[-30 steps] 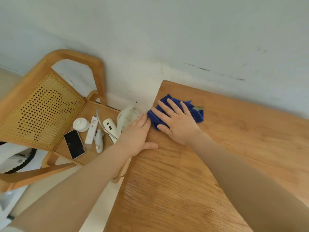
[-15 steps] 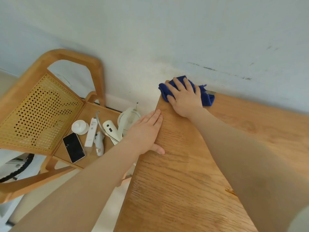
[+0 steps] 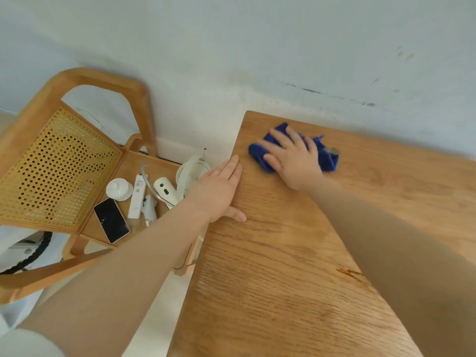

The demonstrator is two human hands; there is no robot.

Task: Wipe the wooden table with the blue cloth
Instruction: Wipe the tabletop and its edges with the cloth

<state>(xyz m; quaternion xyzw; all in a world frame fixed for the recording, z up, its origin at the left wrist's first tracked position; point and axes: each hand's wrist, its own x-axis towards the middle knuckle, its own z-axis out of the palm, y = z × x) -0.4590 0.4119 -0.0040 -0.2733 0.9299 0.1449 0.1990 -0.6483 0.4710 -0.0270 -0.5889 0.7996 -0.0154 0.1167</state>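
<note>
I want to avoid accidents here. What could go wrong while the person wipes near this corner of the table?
1. The blue cloth under the right hand lies near the wooden table's far left corner; a long stroke might carry it off the edge.
2. The left hand rests on the table's left edge, above the kettle and phone on the chair; slipping could knock them.

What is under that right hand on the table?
A bunched blue cloth lies under the right hand, on the wooden table. The cloth's middle is covered.
</note>
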